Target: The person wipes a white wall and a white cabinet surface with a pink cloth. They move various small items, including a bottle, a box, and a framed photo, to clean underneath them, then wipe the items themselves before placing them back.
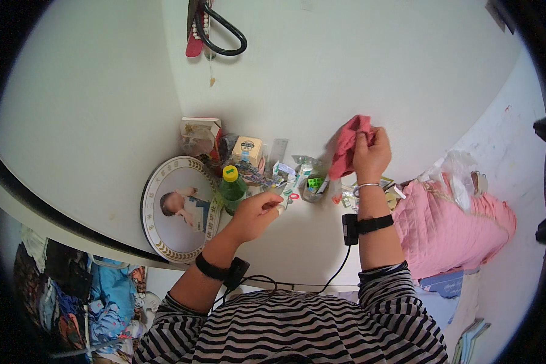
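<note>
My right hand [374, 152] grips a red-pink cloth [349, 148] against the white panel behind the shelf. Over the white shelf surface, my left hand [258, 214] is bent with fingers partly curled; nothing shows in it. Just left of that hand stands a green plastic bottle with a yellow cap [230, 174]. A clear container [314, 193] with small green items sits between the hands. Near it lie small packets, a red-ringed item [294, 196] and a clear ruler [279, 149] leaning on the panel.
A round photo plate [152, 214] stands at the left, near a cream box [247, 150] and a red and white box [214, 123]. Pink quilted fabric [455, 227] bulges at the right. Above, a black loop [241, 34] hangs with beads. Clothes [111, 300] fill the lower left.
</note>
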{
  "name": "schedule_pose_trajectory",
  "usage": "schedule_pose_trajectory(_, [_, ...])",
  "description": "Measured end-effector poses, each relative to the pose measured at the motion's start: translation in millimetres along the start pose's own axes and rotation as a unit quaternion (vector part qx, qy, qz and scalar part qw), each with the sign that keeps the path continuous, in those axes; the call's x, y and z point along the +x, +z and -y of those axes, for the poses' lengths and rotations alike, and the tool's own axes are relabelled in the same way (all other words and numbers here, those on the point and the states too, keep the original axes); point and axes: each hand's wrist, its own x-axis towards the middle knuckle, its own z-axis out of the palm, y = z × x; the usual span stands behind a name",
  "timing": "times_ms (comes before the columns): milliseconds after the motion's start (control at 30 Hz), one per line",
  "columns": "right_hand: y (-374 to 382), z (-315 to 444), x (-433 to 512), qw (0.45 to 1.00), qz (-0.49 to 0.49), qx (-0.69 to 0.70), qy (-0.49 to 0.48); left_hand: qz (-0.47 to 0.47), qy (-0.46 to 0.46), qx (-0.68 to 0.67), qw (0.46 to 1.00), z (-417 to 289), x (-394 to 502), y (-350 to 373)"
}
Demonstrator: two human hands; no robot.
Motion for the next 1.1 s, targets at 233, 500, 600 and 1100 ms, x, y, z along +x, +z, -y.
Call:
schedule_pose_trajectory(233, [-4, 0, 4, 1.0, 0.011, -0.02, 0.001, 0.017, -0.009, 0.021, 1.0, -9, 3, 10])
schedule_pose_trajectory(500, [9, -2, -16, 0.995, 0.02, -0.053, -0.083, 0.009, -0.021, 0.016, 1.0, -1, 8, 20])
schedule_pose_trajectory(600, [9, -2, -26, 0.993, 0.087, -0.06, -0.049, 0.012, -0.009, 0.007, 1.0, -5, 9, 21])
schedule_pose_trajectory(1100, [6, 18, -13, 0.98, 0.166, -0.089, -0.063, -0.033, 0.005, 0.038, 0.999, -11, -2, 19])
